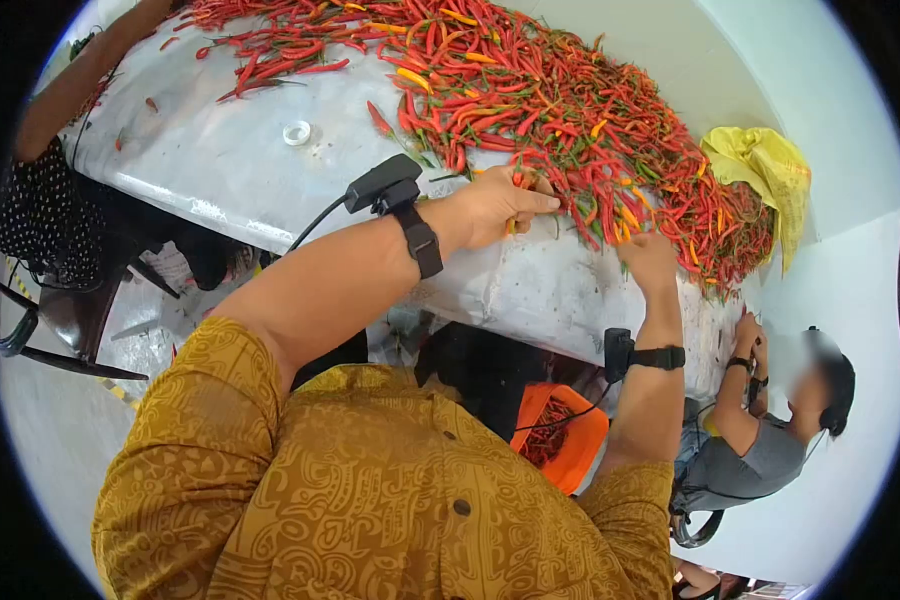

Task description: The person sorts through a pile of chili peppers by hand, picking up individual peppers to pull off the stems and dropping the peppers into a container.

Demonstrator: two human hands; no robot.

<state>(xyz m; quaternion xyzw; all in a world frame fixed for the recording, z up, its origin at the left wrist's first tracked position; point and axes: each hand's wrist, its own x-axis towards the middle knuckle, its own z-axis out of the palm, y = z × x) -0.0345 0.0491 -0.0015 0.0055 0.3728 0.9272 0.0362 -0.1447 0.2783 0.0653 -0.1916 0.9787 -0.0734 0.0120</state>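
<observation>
A long heap of red chili peppers (pixel 510 110), with some orange, yellow and green ones mixed in, lies across the pale table (pixel 220 150). My left hand (pixel 505 207) is curled at the heap's near edge. A bit of red shows at its fingers and a yellow-orange pepper pokes out below, so it holds chili peppers. To its right, my right hand (pixel 651 262) reaches into the front of the heap beside some orange peppers (pixel 627 218). Its fingers are bent together, and what lies between them is hidden. Both wrists wear black straps with small devices.
An orange bin (pixel 580 440) with red peppers in it stands below the table edge. A yellow sack (pixel 765 180) lies at the heap's right end. A white ring (pixel 296 132) rests on the table. One person (pixel 745 450) works at right; another's arm (pixel 80 85) is at left.
</observation>
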